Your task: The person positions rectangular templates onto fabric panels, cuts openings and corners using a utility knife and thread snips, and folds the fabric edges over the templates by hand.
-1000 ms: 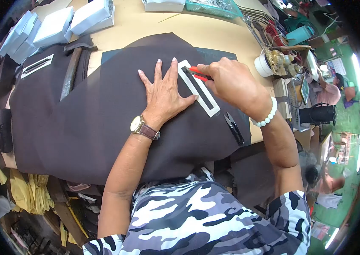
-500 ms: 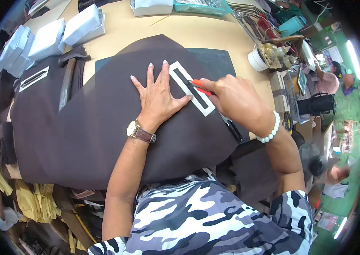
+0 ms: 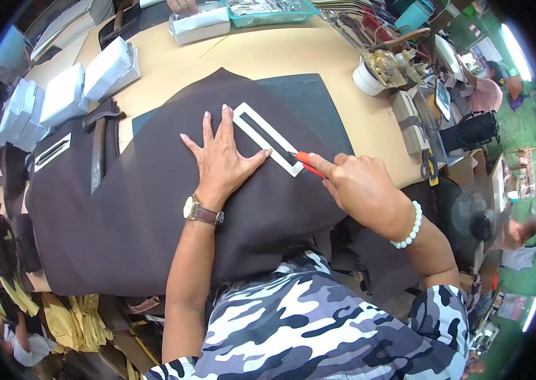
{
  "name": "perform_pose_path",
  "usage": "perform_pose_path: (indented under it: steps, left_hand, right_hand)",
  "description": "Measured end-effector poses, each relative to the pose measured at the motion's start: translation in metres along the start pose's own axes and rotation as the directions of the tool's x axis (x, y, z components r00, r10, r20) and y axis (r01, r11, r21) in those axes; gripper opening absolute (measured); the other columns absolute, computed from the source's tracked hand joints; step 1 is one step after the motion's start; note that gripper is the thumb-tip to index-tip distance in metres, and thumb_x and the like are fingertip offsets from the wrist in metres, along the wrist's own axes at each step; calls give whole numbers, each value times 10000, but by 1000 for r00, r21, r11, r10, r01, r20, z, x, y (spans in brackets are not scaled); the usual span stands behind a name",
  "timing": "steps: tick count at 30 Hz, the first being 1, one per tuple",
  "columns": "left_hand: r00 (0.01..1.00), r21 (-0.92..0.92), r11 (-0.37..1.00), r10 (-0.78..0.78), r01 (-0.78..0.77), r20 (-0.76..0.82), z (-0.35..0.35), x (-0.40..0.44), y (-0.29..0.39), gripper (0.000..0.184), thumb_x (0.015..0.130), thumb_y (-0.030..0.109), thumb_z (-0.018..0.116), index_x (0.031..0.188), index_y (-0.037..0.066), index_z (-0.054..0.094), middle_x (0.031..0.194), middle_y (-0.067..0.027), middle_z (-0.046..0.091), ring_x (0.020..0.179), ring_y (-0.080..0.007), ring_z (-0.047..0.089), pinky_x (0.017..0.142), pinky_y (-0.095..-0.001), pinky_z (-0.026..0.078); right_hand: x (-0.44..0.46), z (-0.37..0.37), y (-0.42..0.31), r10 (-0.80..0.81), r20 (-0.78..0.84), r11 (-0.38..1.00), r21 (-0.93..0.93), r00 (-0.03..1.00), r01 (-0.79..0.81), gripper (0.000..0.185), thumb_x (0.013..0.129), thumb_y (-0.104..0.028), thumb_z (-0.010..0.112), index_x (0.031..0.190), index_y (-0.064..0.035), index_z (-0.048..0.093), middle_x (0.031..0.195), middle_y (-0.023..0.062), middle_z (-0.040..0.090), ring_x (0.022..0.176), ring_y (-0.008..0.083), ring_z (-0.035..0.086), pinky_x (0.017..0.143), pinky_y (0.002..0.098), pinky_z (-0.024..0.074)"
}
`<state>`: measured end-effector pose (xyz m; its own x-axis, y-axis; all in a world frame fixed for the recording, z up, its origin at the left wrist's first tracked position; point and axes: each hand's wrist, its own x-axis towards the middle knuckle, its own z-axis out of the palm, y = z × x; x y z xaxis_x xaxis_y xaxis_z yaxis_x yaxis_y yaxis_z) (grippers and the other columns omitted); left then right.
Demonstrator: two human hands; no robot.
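Observation:
A large dark brown sheet of leather or cloth [image 3: 135, 221] lies over the table and partly over a dark cutting mat [image 3: 312, 95]. On it rests a white slotted rectangular template [image 3: 255, 133], set at a slant. My left hand [image 3: 220, 158] is spread flat on the sheet, its index finger and thumb at the template's left edge. My right hand [image 3: 363, 187] grips a red utility knife [image 3: 311, 163], forefinger stretched along it. The knife's tip is at the lower right end of the template's slot.
A hammer [image 3: 99, 152] lies on the sheet at left, beside a second white slotted frame [image 3: 52, 152]. White boxes [image 3: 62, 95] stand at the back left. At the back are a teal basket [image 3: 274, 19] and another person's hand [image 3: 182, 5]. A white pot [image 3: 367, 79] stands right.
The knife in my right hand has moved down the slot from its middle toward its lower right end. My left hand stays on the sheet. The whole view has shifted somewhat.

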<state>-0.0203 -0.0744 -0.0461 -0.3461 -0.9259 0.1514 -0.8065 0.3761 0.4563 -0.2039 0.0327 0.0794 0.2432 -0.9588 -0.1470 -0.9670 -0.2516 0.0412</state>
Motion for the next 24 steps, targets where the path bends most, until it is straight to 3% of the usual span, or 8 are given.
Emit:
perform_pose_path:
  steps: [5,9,12,13,16,20,21,24]
  left_hand:
    - [999,15,1000,2,-2,33,-3,0,1,1071,673,630,674,1428,7,238,1460,-171,314,1389,-366,174,1028,-699,24]
    - [972,-31,993,-118,114,-204,-21,10,-22,1028,716,591,660,1421,-20,228,1466,-180,287,1379,-367,203,1037,-676,79]
    - [842,33,904,-383,426,-380,-38,16,-65,937,803,583,577,1411,-39,229,1440,-203,319,1366,-377,229,1044,-667,93]
    - [791,62,858,-438,509,-428,-40,14,-72,857,820,561,564,1384,-27,297,1438,-188,328,1348,-372,264,1037,-676,111]
    - [805,178,791,-540,585,-246,-51,10,-81,742,839,530,551,1329,-6,399,1430,-163,351,1322,-355,313,1030,-683,137]
    - [858,267,852,-329,450,-395,-45,5,-93,347,885,335,572,1114,81,628,1208,-100,588,1269,-291,407,1008,-701,171]
    - [830,308,896,-108,320,-546,-43,4,-90,243,897,253,565,990,48,657,1033,-135,654,1111,-306,542,935,-586,355]
    - [805,-302,887,-450,351,-387,-51,12,-64,234,902,240,554,892,23,641,874,-223,637,880,-359,613,771,-504,435]
  right_hand:
    - [-5,4,4,14,-15,999,47,1000,-13,416,831,-74,548,1246,-88,561,732,174,637,656,295,654,578,377,524]
    - [2,14,56,-64,-66,876,475,996,88,427,790,-206,643,1184,-49,594,814,208,664,746,301,664,661,395,512]
    - [18,1,69,361,177,561,743,916,-365,358,790,-214,638,1087,-16,621,813,183,670,733,330,656,680,401,507]
    - [29,15,78,426,38,580,755,904,-305,337,790,-219,639,1053,-10,624,827,182,667,748,329,649,695,398,503]
    - [73,90,103,507,-340,710,686,792,-159,298,789,-238,643,969,-1,633,879,177,651,815,324,622,749,391,487]
    - [94,109,90,402,-592,898,403,699,-175,298,792,-282,661,945,-27,645,954,155,590,954,317,548,830,403,436]
    - [90,105,86,334,-682,940,292,651,-176,306,791,-286,664,954,-27,644,947,151,590,950,321,548,823,407,438]
    - [60,80,65,321,-625,941,293,711,-168,372,789,-283,669,1054,-28,608,920,147,588,912,316,563,778,404,449]
